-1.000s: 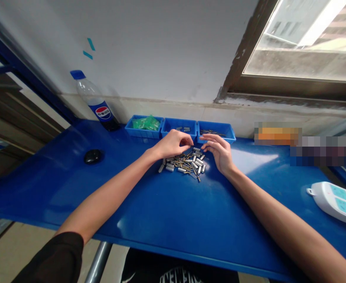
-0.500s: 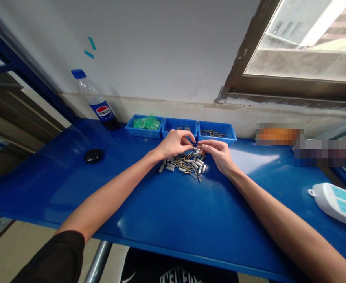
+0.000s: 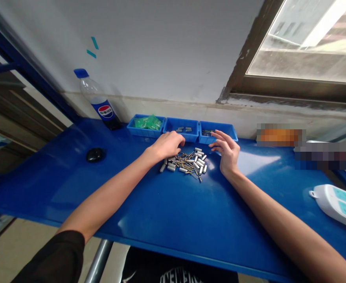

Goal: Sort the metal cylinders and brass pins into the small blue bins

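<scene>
Blue bins (image 3: 190, 138) x3, 2 hands (image 3: 166, 145) (image 3: 229, 155) nr pile (image 3: 187, 162)

Had silver metal cylinders (image 3: 183, 170) and thin brass-coloured metal pins (image 3: 200, 178) heaped on a flat blue tabletop (image 3: 167, 212), before three rectangular blue plastic bins (image 3: 192, 137) in a row.

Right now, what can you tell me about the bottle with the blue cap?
The bottle looks like clear plastic, with its blue cap on and a blue label carrying a round red, white and blue logo. Its upper part is see-through; dark liquid shows below the label. It stands on the blue table, near the wall, left of the row of trays. No hand touches it. Whether it touches the wall, I cannot tell.
</scene>
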A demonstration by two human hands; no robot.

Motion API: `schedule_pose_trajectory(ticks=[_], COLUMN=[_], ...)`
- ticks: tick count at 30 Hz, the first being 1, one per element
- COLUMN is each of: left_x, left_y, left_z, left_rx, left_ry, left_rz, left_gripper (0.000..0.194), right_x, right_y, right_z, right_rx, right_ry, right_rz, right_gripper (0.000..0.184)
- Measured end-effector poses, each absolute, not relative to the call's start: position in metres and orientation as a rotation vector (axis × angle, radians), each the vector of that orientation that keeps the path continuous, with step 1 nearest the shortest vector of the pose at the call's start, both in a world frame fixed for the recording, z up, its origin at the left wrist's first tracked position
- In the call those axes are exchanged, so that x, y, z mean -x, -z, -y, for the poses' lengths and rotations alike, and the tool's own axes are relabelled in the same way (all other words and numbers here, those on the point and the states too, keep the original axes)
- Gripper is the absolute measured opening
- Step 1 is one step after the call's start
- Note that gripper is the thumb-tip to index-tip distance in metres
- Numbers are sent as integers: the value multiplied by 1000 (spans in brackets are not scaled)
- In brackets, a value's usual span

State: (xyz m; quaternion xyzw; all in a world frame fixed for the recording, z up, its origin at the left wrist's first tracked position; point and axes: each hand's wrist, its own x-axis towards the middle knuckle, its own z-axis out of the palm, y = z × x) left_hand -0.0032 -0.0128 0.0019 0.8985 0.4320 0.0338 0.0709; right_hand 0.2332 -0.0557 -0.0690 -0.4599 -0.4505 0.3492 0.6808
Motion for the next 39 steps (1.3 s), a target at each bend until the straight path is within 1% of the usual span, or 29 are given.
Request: schedule_pose_trajectory(ticks=[5,10,14,16,20,24,32,39], left_x=[0,0,-2,-4,-10,-13,-14,-11], left_y=[6,15,16,12,5,6,10,7], left_z=[10,6,5,6,10,12,11,11], left_rx=[-2692,-2718,-2686,-2638,-2404,-2061,-1840,-1835], left_ry=[-169,-259,-441,-561,-788,-901,-905,-855], left_rz=[-1188,-1098,-1012,-946,-881,-814,-778,-744], left_gripper=[22,25,27,25,14,16,22,24], right_x=[-231,-233,-233,-231,-227,-225,-225,-227], right_y=[67,69,69,67,61,60,63,66], right_z=[58,58,59,60,63,66,61,61], right_rx=[1027,1038,1032,1022,1013,1002,1004,1013], right_ry=[-787,-808,-817,-841,-897,-977,-1054,-1061], right_rz=[1078,1144,1180,1207,1299,1342,1314,1326], right_gripper=[31,31,29,27,25,32,31,31])
